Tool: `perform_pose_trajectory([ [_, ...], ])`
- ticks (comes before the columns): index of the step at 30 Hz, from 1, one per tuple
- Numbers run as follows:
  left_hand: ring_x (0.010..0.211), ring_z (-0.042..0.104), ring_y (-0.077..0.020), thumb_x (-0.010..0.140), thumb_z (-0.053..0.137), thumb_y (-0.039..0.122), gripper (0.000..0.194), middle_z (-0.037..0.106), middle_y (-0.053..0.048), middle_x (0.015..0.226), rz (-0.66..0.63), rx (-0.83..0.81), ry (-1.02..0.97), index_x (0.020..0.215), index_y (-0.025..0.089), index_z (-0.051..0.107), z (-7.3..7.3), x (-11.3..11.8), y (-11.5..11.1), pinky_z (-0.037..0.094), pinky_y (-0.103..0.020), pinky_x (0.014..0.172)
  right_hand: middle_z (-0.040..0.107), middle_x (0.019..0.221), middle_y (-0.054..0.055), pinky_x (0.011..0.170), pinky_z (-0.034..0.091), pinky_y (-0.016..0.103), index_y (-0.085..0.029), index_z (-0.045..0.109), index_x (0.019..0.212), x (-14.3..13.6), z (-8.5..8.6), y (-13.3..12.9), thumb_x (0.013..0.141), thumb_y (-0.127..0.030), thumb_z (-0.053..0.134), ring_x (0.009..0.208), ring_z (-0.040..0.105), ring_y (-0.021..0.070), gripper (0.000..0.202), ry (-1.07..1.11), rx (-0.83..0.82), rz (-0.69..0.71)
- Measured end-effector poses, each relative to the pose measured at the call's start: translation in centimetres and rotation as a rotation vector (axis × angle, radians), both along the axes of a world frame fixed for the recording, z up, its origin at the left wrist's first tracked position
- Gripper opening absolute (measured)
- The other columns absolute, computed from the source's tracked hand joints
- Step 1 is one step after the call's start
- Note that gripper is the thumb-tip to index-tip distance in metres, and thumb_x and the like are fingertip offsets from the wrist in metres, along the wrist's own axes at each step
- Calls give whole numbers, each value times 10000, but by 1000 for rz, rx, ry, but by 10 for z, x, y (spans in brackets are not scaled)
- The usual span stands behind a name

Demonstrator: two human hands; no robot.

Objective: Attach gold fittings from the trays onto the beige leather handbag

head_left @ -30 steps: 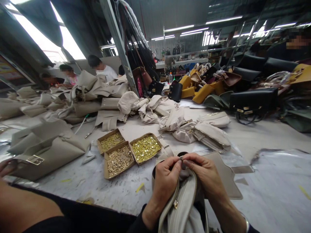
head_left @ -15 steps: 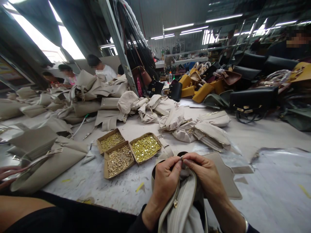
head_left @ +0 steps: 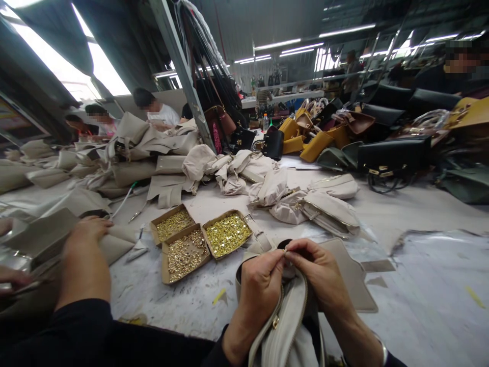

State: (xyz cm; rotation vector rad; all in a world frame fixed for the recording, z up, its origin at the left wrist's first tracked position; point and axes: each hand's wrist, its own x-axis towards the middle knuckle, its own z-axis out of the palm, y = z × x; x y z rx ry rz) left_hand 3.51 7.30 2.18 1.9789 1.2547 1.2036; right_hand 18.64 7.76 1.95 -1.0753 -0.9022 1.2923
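A beige handbag (head_left: 294, 311) stands in front of me, with a zipped lining and a gold zip pull (head_left: 275, 322). My left hand (head_left: 262, 278) is closed on its upper edge, thumb and finger pinched. My right hand (head_left: 321, 267) pinches at the same spot, its fingertips meeting the left ones. A tiny piece between the fingertips is too small to make out. The bag's beige flap (head_left: 351, 280) lies spread out to the right. Close by on the left are cardboard trays of small gold metal parts, one with bright flat pieces (head_left: 227, 234), another with rounder studs (head_left: 187, 255).
A co-worker's arm (head_left: 86, 260) reaches over beige bag pieces (head_left: 120, 242) at the left. Soft beige pouches (head_left: 275, 188) are heaped behind the trays. Black (head_left: 393, 158) and mustard bags (head_left: 321, 145) fill the back right. A metal post (head_left: 187, 76) rises behind; other people sit at the far left.
The co-worker's arm at the left has come into view over the beige pieces there. My hands keep the same pinch at the bag's edge, and the view has shifted slightly.
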Motion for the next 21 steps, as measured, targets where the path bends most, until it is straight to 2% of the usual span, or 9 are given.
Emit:
perform_pose_trajectory([
  [3,790,719,-203,1015,524,225,246,781,-83,896,-77,22,116,1052,200,766,5,-8,1,512,-291,730,738,898,25,761,535,295,-250,790,925,4,1,-2,761,-357,868,853,662,205,212,-119,103,14],
  [6,847,725,-218,1016,490,205,273,776,-99,926,-206,-17,198,1105,191,748,15,-15,0,523,-296,747,745,917,43,823,538,323,-256,798,842,7,3,-7,847,-303,781,910,669,227,50,-310,240,-17],
  [10,987,737,-227,996,498,162,335,782,-98,1100,-274,-49,174,1254,220,702,21,-18,-4,556,-312,854,757,905,48,809,548,346,-274,794,877,7,4,-13,903,-264,713,883,686,236,85,-459,336,-125],
  [12,990,742,-219,985,525,157,303,787,-87,1098,-201,-19,105,1209,220,720,16,-19,-7,566,-313,881,766,914,46,818,552,350,-277,792,894,7,3,-14,910,-270,708,892,697,238,86,-463,356,-141],
  [15,975,732,-212,958,542,118,239,781,-77,1038,73,99,-11,1068,210,733,7,-22,-7,570,-323,892,790,958,41,836,565,351,-281,796,934,8,0,-13,910,-312,714,923,720,242,91,-398,304,-101],
  [17,1026,702,-224,911,513,46,281,755,-79,1049,200,169,-1,1022,209,713,4,-26,-5,553,-363,947,801,991,41,855,569,354,-279,797,945,9,0,-11,905,-337,719,949,731,249,106,-346,261,-62],
  [19,1114,657,-243,817,477,-30,384,721,-85,1106,198,180,80,1032,211,686,5,-31,-2,512,-415,1030,803,996,41,867,566,354,-272,792,926,10,0,-9,899,-349,723,960,732,253,107,-319,246,-15],
  [21,1183,611,-250,721,456,-66,486,687,-87,1165,129,132,161,1068,213,649,9,-35,1,473,-436,1081,798,963,35,839,558,339,-266,780,907,11,1,-8,904,-352,715,933,728,245,108,-326,244,49],
])
